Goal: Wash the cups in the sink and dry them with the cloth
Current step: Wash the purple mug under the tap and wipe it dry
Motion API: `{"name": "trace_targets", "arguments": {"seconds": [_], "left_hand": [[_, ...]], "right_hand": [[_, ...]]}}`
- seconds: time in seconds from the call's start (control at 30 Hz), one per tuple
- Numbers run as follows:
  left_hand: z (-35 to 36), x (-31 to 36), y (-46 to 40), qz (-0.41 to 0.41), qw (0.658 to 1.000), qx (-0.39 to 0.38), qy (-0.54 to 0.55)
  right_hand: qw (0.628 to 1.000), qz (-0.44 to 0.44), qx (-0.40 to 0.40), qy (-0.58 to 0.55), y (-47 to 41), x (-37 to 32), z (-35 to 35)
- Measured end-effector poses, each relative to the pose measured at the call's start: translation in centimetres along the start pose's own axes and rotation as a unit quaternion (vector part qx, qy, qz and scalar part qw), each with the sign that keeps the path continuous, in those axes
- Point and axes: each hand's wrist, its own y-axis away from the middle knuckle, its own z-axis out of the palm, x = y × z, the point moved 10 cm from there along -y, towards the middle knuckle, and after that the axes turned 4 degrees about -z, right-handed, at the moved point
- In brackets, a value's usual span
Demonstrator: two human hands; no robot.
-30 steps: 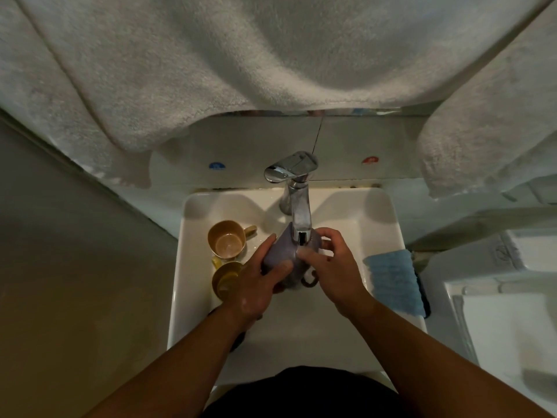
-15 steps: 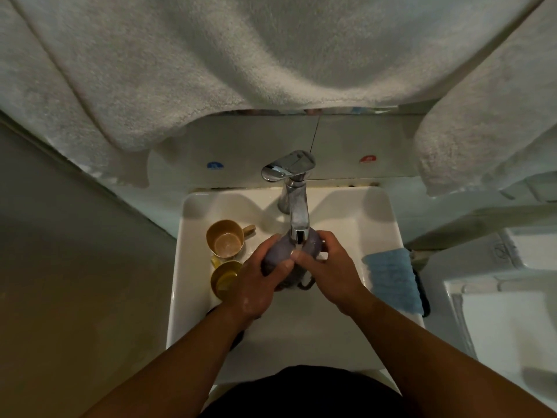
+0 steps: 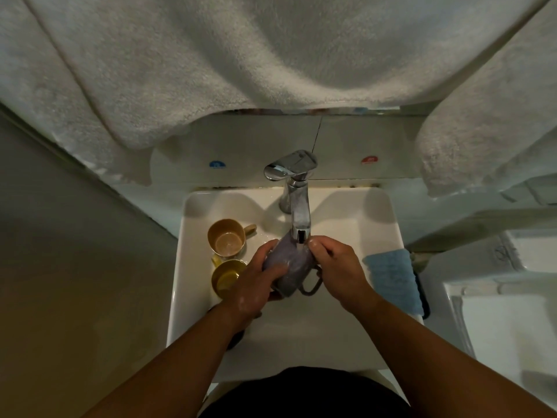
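A purple cup [image 3: 294, 263] lies tilted under the spout of the chrome tap [image 3: 297, 203], its handle pointing toward me on the right. My left hand [image 3: 259, 279] grips its left side, thumb across the body. My right hand [image 3: 337, 267] holds the far right end near the spout, fingers curled over it. A tan cup [image 3: 226, 236] stands upright at the left of the white sink [image 3: 346, 218], and a yellow cup [image 3: 226, 277] sits just in front of it. A blue cloth [image 3: 393, 279] lies on the sink's right rim.
White towels [image 3: 271, 55] hang low over the back of the sink and at the right. A grey wall runs along the left. A white fixture [image 3: 509, 327] stands to the right of the sink.
The purple cup has turned in my hands, its body now lying more lengthwise toward me. My right hand's fingers have slid up to the end by the spout.
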Motion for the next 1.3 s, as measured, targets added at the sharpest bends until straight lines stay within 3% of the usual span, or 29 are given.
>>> {"name": "trace_targets", "arguments": {"seconds": [0.23,0.37,0.53,0.73,1.0,1.17,1.3], "left_hand": [[-0.8,1.1,0.0,0.078,0.995,0.027,-0.051],[-1.6,1.3,-0.1,0.078,0.995,0.048,-0.033],[-1.3,0.6,0.0,0.002,0.993,0.055,0.1],[-1.0,1.0,0.3,0.037,0.995,0.072,0.05],[-1.5,1.4,1.0,0.072,0.993,0.083,0.048],[-2.0,1.3,1.2,0.069,0.993,0.087,0.049],[-1.9,0.9,1.3,0.062,0.994,0.08,0.051]], "right_hand": [[0.999,0.004,0.006,0.036,0.0,0.1,0.1],[1.0,0.001,-0.016,0.024,0.1,-0.4,0.6],[0.996,-0.031,-0.052,0.06,0.5,-1.2,1.1],[0.999,0.008,0.005,-0.046,1.0,-0.1,1.2],[0.997,-0.005,0.06,-0.043,0.1,-0.4,0.8],[1.0,0.0,0.009,-0.018,0.3,-0.2,1.9],[0.999,-0.003,0.02,-0.037,0.0,-0.2,1.1]]}}
